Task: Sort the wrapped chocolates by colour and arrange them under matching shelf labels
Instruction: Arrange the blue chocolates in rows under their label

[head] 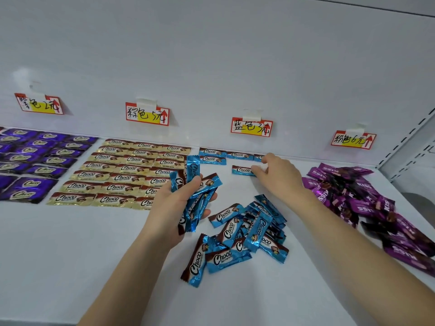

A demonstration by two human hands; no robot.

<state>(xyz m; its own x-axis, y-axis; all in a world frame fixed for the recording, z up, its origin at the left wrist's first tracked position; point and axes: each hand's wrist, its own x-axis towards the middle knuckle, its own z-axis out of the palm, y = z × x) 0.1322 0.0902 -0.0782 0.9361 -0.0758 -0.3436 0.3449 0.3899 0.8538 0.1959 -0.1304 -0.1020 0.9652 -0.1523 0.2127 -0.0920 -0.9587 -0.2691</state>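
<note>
Left hand (181, 203) gripping blue chocolates (200, 196), fingers curling round bundle. Loose pile (244, 231) lying on shelf (70, 243). Foil wrappers likely handling light, slippery; crimped ends gripping best. Right hand (275, 170) seemingly pinching single bar (242, 170) under blue label (251, 128).

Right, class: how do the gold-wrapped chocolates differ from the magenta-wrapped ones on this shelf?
The gold-wrapped chocolates lie flat in tidy rows; the magenta-wrapped chocolates sit in a loose heap. The gold ones read Choco; the magenta ones carry other lettering. The gold ones lie left of the blue chocolates, the magenta ones right of them. Both rest on the white shelf.
</note>
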